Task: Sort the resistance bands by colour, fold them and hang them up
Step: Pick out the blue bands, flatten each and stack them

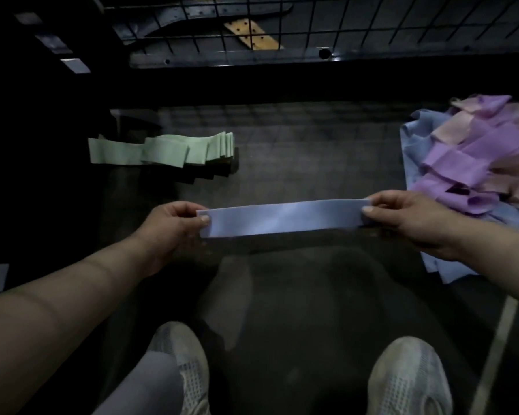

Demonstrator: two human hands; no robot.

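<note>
I saw the left hand (174,223) and right hand (402,218) each pinching one end of a blue band (282,217), thumbs on top, band stretched flat between them above the dark floor (297,163). Folded green bands (162,149) lay far left. Mixed pile of purple, pink and blue bands (468,157) sat right. Wire rack (282,25) ahead, dim, possibly holding belts. Two pale shoes (186,366) below.

Pale mesh-knit trainers (408,380) and, seemingly, grey leggings (141,384).
</note>
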